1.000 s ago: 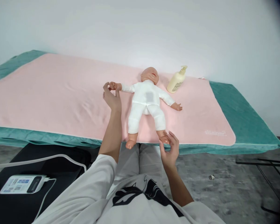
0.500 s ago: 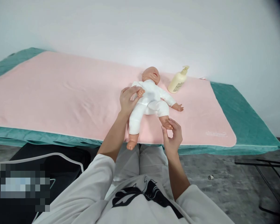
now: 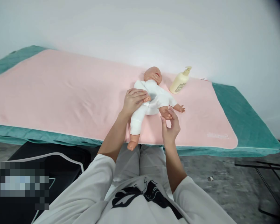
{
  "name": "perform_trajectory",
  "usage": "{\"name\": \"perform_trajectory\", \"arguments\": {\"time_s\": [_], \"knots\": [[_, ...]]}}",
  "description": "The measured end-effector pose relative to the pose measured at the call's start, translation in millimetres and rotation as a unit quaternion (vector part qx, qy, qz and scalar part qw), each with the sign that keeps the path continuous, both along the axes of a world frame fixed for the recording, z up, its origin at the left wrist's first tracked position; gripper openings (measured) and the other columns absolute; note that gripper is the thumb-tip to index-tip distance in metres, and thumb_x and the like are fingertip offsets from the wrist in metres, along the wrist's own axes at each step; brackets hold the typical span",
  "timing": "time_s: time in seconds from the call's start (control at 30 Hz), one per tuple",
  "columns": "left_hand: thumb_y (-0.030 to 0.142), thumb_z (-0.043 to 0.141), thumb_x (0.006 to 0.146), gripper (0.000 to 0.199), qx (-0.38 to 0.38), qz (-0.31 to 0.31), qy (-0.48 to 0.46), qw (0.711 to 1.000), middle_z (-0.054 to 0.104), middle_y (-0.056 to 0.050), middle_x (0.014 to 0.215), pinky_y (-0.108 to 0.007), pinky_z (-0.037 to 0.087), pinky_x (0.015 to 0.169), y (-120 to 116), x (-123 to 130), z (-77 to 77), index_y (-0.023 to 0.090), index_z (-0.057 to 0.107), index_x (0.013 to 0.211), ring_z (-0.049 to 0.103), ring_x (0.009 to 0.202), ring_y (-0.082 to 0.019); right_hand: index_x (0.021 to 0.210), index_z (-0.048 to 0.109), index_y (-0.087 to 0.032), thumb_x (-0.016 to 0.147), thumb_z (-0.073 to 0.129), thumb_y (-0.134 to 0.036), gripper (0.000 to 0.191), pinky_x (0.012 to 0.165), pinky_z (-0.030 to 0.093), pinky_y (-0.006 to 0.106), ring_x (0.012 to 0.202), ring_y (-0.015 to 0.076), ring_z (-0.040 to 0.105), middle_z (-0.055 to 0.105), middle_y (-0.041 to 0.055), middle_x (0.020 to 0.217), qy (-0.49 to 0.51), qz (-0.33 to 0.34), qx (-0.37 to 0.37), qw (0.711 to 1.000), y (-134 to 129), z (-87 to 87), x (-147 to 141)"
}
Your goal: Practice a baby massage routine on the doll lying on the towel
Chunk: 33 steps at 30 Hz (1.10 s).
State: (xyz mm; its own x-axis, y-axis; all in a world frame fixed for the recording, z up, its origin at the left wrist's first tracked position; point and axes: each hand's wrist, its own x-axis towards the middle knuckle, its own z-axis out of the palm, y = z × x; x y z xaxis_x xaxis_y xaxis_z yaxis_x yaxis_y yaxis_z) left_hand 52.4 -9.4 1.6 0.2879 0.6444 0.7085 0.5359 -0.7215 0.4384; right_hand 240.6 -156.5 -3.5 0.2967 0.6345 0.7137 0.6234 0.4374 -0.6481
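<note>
A baby doll (image 3: 154,90) with a white cloth body lies face up on a pink mat (image 3: 84,87). My left hand (image 3: 134,99) is closed on the doll's hand at the left, holding that arm across its belly. With thumb and fingers, my right hand (image 3: 171,124) grips the doll's foot at the right, and that leg is bent up toward the body. The doll's other leg lies straight, its foot at the mat's near edge. Its other arm stretches out to the right, untouched.
A cream pump bottle (image 3: 180,81) stands beside the doll's head. Under the mat is a green padded bed (image 3: 245,115) against a white wall. A black chair-like object (image 3: 67,180) is at the lower left, and dark metal legs (image 3: 268,183) show at the right.
My right hand has pushed the doll's foot up toward its body, bending the leg more. My left hand has drawn the doll's arm further right across the belly.
</note>
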Motion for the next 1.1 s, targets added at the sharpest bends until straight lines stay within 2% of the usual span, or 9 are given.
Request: {"name": "perform_trajectory", "arguments": {"time_s": [0.17, 0.37, 0.57, 0.83, 0.97, 1.1], "knots": [[0.036, 0.059, 0.094, 0.019, 0.002, 0.004, -0.002, 1.000, 0.076, -0.003, 0.112, -0.046, 0.043, 0.105, -0.8, 0.4, 0.3, 0.031, 0.074, 0.105, 0.066, 0.113, -0.021, 0.128, 0.056, -0.022, 0.093, 0.060, -0.031, 0.036, 0.107, 0.052, 0.046, 0.130, 0.0238, 0.059, 0.064, 0.0112, 0.131, 0.006, 0.003, -0.004, 1.000, 0.6, 0.4, -1.9], [0.038, 0.059, 0.093, 0.021, 0.011, 0.029, -0.018, 0.999, 0.075, -0.003, 0.115, -0.047, 0.043, 0.103, 3.1, 0.4, -7.0, 0.031, 0.075, 0.106, 0.065, 0.113, -0.023, 0.127, 0.056, -0.022, 0.093, 0.061, -0.031, 0.036, 0.106, 0.054, 0.045, 0.129, 0.0237, 0.059, 0.064, 0.0114, 0.132, 0.008, 0.007, -0.004, 1.000, -2.8, -2.0, 0.9], [0.043, 0.063, 0.091, 0.026, 0.024, 0.089, -0.098, 0.991, 0.075, -0.005, 0.112, -0.044, 0.043, 0.105, 4.3, -2.6, -12.7, 0.027, 0.073, 0.109, 0.064, 0.113, -0.022, 0.128, 0.057, -0.023, 0.092, 0.062, -0.030, 0.036, 0.108, 0.052, 0.045, 0.130, 0.0239, 0.059, 0.063, 0.0113, 0.133, 0.010, 0.009, -0.007, 1.000, -13.6, -0.3, 4.1], [0.043, 0.073, 0.083, 0.034, -0.015, 0.157, -0.224, 0.962, 0.072, -0.006, 0.114, -0.038, 0.046, 0.106, 8.2, -18.6, -13.1, 0.023, 0.071, 0.110, 0.065, 0.112, -0.022, 0.132, 0.057, -0.024, 0.090, 0.065, -0.026, 0.043, 0.108, 0.052, 0.045, 0.128, 0.0239, 0.060, 0.063, 0.0114, 0.136, -0.010, 0.010, -0.044, 0.999, -43.4, -5.2, 8.7], [0.038, 0.069, 0.086, 0.037, -0.050, 0.218, -0.277, 0.934, 0.070, -0.007, 0.118, -0.037, 0.047, 0.105, 9.8, -27.9, -11.6, 0.020, 0.064, 0.117, 0.065, 0.113, -0.022, 0.135, 0.055, -0.024, 0.090, 0.066, -0.026, 0.047, 0.108, 0.053, 0.044, 0.127, 0.0236, 0.061, 0.063, 0.0112, 0.136, -0.012, 0.010, -0.067, 0.998, -59.5, -11.9, 9.4], [0.030, 0.064, 0.088, 0.037, -0.091, 0.285, -0.289, 0.909, 0.068, -0.007, 0.121, -0.035, 0.048, 0.103, 11.1, -40.5, -11.4, 0.022, 0.054, 0.123, 0.065, 0.112, -0.020, 0.138, 0.054, -0.024, 0.089, 0.067, -0.025, 0.050, 0.105, 0.056, 0.040, 0.124, 0.0232, 0.064, 0.066, 0.0106, 0.132, -0.028, -0.003, -0.071, 0.997, -74.7, -24.9, 9.0]]}}
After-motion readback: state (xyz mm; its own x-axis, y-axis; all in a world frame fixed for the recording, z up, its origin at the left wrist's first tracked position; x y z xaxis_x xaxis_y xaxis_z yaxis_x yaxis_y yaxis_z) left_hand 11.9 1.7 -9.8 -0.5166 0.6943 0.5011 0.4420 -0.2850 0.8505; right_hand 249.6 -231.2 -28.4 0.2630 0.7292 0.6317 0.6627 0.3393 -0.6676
